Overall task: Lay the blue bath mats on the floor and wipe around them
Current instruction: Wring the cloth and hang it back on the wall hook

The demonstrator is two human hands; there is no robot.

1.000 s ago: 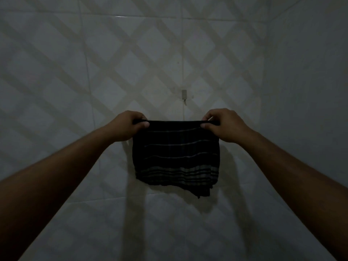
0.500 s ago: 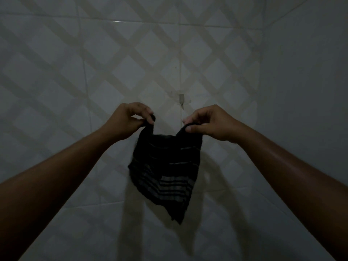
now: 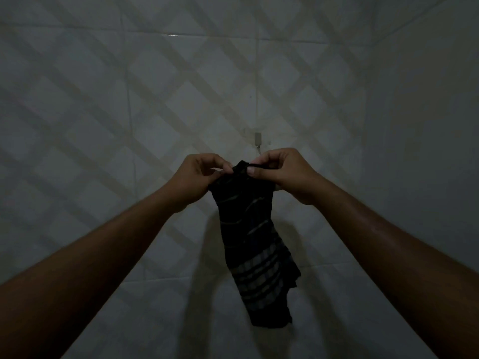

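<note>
Both hands, left hand [image 3: 201, 178] and right hand [image 3: 281, 172], pinch a dark striped cloth [image 3: 255, 244] at its top edge, near the wall hook [image 3: 258, 138]; best kept gathered for hanging.

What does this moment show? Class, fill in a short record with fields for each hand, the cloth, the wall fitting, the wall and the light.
left hand: pinches the cloth's top edge
right hand: pinches the same edge, close beside the left
cloth: dark with pale stripes, hanging bunched below both hands
hook: small, fixed to the wall just above the hands
wall: tiled, diagonal lattice pattern
light: dim
</note>
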